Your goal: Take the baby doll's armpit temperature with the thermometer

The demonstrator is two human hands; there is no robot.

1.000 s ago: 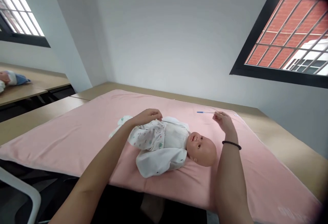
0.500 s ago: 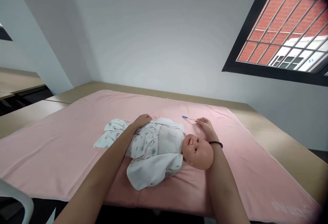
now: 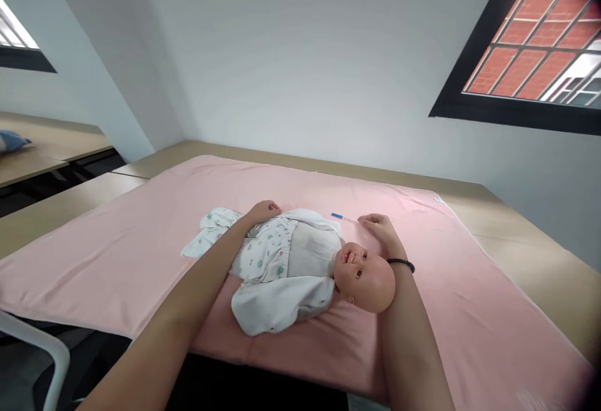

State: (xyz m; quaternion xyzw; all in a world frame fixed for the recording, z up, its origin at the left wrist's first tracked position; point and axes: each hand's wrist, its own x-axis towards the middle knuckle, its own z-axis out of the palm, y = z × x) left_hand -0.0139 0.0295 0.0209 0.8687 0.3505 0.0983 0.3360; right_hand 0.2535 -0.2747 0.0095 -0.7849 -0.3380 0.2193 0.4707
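Note:
A baby doll (image 3: 312, 248) lies on its back on a pink cloth, its head toward my right arm. It wears white clothes with a small print, opened at the chest. My left hand (image 3: 267, 210) is at the far side of the doll's waist with fingers curled in; what they hold, if anything, is hidden. Beyond the doll's head, my right hand (image 3: 374, 223) pinches the clear end of a thin thermometer (image 3: 345, 218). Its blue end points left, just above the cloth. The doll's head touches or nearly touches my right forearm.
The pink cloth (image 3: 141, 235) covers most of a wooden table (image 3: 511, 242) set against a white wall. A white curved metal frame (image 3: 51, 345) stands at the lower left. Another table (image 3: 56, 141) with a blue item (image 3: 13, 141) is at far left.
My view has turned slightly to the left. The right hand keeps its pinch on the thermometer, which has shifted little. The left hand stays by the doll's waist.

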